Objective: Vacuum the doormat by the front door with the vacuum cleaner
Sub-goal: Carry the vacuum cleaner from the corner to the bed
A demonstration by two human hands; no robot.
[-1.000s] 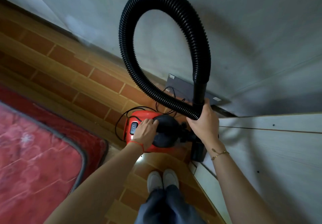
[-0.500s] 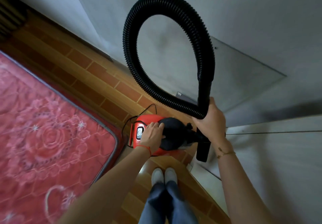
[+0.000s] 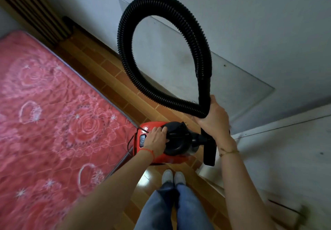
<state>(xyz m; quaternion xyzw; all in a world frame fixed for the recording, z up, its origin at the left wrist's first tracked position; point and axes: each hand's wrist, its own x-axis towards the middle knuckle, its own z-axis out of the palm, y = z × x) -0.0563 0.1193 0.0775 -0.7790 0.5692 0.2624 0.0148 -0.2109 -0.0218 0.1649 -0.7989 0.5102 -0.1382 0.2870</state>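
A small red and black vacuum cleaner (image 3: 172,145) hangs above the wooden floor in front of my feet. My left hand (image 3: 156,140) grips the handle on top of its body, beside a grey switch. Its black ribbed hose (image 3: 161,32) arches up in a big loop. My right hand (image 3: 214,117) is closed around the two hose ends where they cross. A black nozzle (image 3: 210,153) hangs below that hand. A red floral mat with a grey border (image 3: 53,122) lies on the floor at the left.
A grey wall (image 3: 250,23) runs behind the hose, with a clear sheet (image 3: 232,86) leaning against it. A pale panel (image 3: 286,149) stands at the right. A dark ribbed frame (image 3: 35,11) sits at the upper left. Brown tiled floor (image 3: 114,79) runs between mat and wall.
The view has swung left, bringing more of the red mat into sight. The vacuum cleaner has risen off the floor with both hands still holding it.
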